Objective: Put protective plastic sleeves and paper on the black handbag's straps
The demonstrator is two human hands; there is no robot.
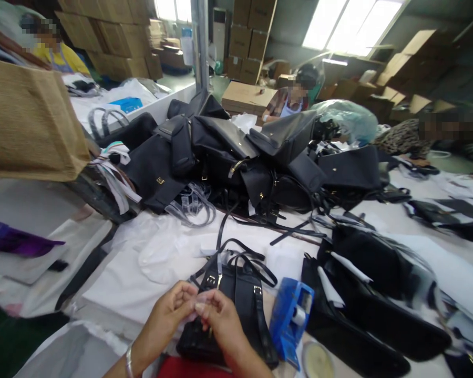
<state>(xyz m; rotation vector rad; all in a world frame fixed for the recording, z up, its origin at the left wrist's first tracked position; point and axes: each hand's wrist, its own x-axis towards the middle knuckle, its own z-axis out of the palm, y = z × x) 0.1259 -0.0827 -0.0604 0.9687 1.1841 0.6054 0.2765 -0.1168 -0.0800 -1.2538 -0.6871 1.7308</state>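
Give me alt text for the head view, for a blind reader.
A person's left hand and right hand pinch close together above a black backpack, beside a blue tape dispenser. More black bags lie heaped behind.

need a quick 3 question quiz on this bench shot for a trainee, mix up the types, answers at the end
1. True or false: the blue dispenser is nearer the right hand than the left hand.
2. Multiple choice: which wrist shows a bracelet?
a) right
b) left
c) both
3. Fill in: the two hands come together over a black ____.

Key:
1. True
2. b
3. bag
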